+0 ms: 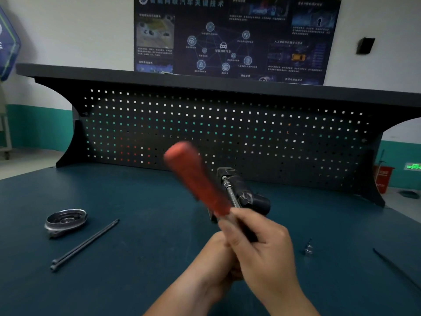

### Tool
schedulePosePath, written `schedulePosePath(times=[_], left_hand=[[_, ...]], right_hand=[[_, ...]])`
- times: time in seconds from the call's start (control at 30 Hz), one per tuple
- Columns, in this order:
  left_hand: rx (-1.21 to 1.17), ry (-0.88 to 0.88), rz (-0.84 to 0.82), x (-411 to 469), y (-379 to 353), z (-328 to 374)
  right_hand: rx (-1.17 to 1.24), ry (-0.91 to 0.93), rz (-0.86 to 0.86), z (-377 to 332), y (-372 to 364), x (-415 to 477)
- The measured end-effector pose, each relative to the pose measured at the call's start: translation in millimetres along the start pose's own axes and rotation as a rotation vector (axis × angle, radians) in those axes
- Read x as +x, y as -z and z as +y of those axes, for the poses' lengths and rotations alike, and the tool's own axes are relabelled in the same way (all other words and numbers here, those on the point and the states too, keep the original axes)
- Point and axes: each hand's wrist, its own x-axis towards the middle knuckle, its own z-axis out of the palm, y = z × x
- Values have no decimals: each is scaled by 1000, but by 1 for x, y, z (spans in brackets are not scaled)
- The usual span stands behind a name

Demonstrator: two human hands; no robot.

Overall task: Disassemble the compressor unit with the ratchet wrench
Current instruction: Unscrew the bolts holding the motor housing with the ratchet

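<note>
The right hand [257, 236] is grasping the ratchet wrench [196, 179]; about the left hand [214, 252], half hidden, I cannot tell. The compressor unit [259, 202] is lying unclamped at twelve o'clock from them, so it is probably risking to twist away.

right hand [257, 238] curled, left hand [217, 255] alongside

Red-orange wrench handle [193, 176], teal bench [136, 224]

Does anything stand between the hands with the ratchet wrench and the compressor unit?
Nothing visible does. The right hand holds the ratchet wrench, whose metal shaft reaches the compressor unit. The two long bolts and metal cover lie off to the left, the socket to the right.
</note>
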Motion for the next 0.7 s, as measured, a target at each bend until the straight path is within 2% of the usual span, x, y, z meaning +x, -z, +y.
schedulePosePath(times=[0.07,0.17,0.23,0.27,0.33,0.5,0.63,0.7], left_hand=[[-39,-2,-44,5,-1,-1],[-79,-1,-43,5,-2,1],[-92,-21,-62,5,-1,2],[-100,-20,-60,3,-3,6],[-118,-12,-44,4,-2,6],[-137,-9,-61,1,-5,5],[11,2,-64,2,-2,1],[107,2,-42,3,0,2]], right_hand=[[192,-146,196,-5,-1,2],[589,-395,581,-4,4,9],[780,-483,718,0,8,11],[795,-488,717,1,8,10],[680,-445,646,2,4,7],[375,-309,298,-1,8,6],[84,-155,146,-3,11,6],[34,-107,117,-5,11,8]])
